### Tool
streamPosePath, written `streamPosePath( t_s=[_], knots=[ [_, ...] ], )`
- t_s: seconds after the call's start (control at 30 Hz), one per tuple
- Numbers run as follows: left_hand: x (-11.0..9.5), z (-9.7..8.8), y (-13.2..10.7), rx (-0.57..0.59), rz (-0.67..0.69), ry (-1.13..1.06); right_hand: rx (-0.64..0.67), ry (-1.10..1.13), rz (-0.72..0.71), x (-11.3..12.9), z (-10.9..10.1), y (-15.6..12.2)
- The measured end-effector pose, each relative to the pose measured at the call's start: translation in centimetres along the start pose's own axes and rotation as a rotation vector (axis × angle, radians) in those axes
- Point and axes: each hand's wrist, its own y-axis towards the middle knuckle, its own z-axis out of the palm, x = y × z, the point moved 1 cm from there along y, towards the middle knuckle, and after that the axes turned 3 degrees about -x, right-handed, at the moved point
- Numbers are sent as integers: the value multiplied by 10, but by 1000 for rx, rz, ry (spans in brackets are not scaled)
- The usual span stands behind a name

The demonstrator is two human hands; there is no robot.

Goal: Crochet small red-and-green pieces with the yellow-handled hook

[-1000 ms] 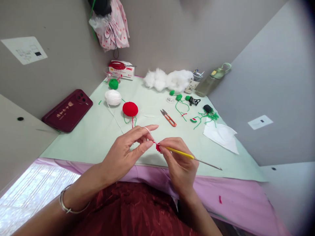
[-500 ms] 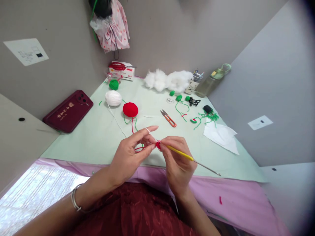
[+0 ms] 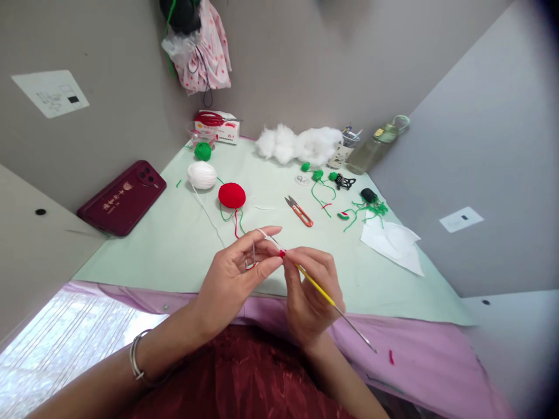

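Observation:
My left hand point(image 3: 236, 265) pinches a small red crochet piece point(image 3: 282, 254) between thumb and fingers, with white yarn looped over its raised index finger. In my right hand point(image 3: 314, 291) is a yellow-handled crochet hook point(image 3: 321, 290), gripped like a pen. One end of the hook meets the red piece and points toward the left index finger; its other metal end sticks out low to the right. The fingertips hide most of the red piece. Beyond my left hand lie a red yarn ball point(image 3: 232, 196) and a white yarn ball point(image 3: 201, 175), each trailing a strand.
Orange thread snips point(image 3: 299, 211) lie past my hands. White stuffing point(image 3: 301, 144), a pen cup point(image 3: 343, 150) and a bottle point(image 3: 378, 145) stand at the back. Green yarn pieces point(image 3: 369, 203) and white paper point(image 3: 391, 243) are rightward; a maroon phone point(image 3: 122, 198) is at left.
The crochet hook has swung: its free end is lower and nearer me, and its working end now reaches up toward the left index finger. My left hand stays nearly in place.

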Motion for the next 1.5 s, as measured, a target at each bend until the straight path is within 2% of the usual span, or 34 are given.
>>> streamPosePath(
  t_s=[0.27,0.4,0.57,0.67,0.73,0.8,0.97,1.13,1.2,1.27,1.37,1.5],
  knots=[
    [-1,-1,2,-17,-44,-64,55,-31,-105,4,-2,-1],
    [-1,0,-1,-19,-48,-89,22,-57,-140,1,-2,-7],
    [-2,-4,-1,52,-155,-225,11,1,-215,-4,-2,-11],
    [-3,-7,1,115,-253,-264,102,136,-111,-3,-8,-2],
    [-4,-10,2,136,-278,-247,217,213,7,-3,-12,6],
    [-4,-13,3,140,-276,-203,275,259,78,-2,-17,12],
    [-5,-23,6,117,-187,-38,243,303,170,0,-26,17],
    [-8,-27,6,128,-131,46,181,480,428,-3,-25,21],
    [-7,-26,5,142,-123,40,193,554,474,-5,-21,21],
    [-5,-23,4,169,-129,21,225,578,449,-4,-17,20],
    [-1,-20,2,190,-163,-47,250,479,343,-1,-13,18],
    [7,-16,2,112,-184,-154,240,302,215,2,-11,14]
  ],
)
